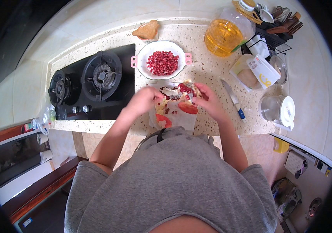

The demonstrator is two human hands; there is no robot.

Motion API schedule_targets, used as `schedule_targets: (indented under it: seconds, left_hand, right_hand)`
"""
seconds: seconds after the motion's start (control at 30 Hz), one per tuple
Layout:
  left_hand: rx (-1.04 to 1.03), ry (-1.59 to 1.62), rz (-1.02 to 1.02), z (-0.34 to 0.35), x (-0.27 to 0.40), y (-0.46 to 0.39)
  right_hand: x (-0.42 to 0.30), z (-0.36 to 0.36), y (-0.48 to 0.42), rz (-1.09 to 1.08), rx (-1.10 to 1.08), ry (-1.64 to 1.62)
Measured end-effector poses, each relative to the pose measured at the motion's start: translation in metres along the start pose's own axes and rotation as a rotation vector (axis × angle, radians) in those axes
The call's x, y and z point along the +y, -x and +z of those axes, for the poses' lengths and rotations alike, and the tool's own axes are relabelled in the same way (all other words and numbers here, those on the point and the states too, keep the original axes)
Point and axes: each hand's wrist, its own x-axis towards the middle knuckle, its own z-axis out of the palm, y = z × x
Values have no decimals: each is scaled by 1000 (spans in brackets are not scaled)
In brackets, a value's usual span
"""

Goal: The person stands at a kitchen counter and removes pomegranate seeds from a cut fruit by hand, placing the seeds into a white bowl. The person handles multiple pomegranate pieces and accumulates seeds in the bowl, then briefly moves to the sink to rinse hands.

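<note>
Over a white paper sheet point(180, 121), my right hand point(208, 99) grips a pomegranate chunk point(187, 89) with red seeds and pale, darkened membrane. My left hand point(145, 100) is slightly blurred, its fingertips bunched at the left edge of a second pomegranate piece point(170, 93) with dark seeds. Whether those fingers pinch that piece or only touch it, I cannot tell. Below lie red peel pieces point(188, 107), yellowish peel scraps point(160, 107) and several loose seeds point(170, 111). A white dish point(142, 62) with pink handles, just beyond, holds a heap of pomegranate seeds point(163, 63).
A blue-handled knife point(234, 99) lies right of the paper. Further right are a bread bag point(249, 72), a lidded clear container point(273, 109) and a big oil bottle point(224, 36). A black gas hob point(102, 87) fills the left; a cup point(148, 36) stands behind the dish.
</note>
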Motion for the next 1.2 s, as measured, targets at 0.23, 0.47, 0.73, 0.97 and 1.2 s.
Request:
schedule_targets:
  seconds: [0.23,0.47,0.73,0.97,1.2]
  left_hand:
    - [123,-109,-10,52,-13,18]
    - [-249,171,-76,59,-13,8]
    - [-166,-41,223,65,-18,1]
    - [-237,-172,-35,64,-18,2]
    - [-70,-517,457,77,-46,-13]
  right_hand:
    - [6,5,-6,-9,69,-26]
    - [5,20,-12,-54,79,-84]
    - [8,21,-7,-24,85,-114]
    - [7,20,-4,2,127,-165]
    - [4,26,-6,-42,108,-170]
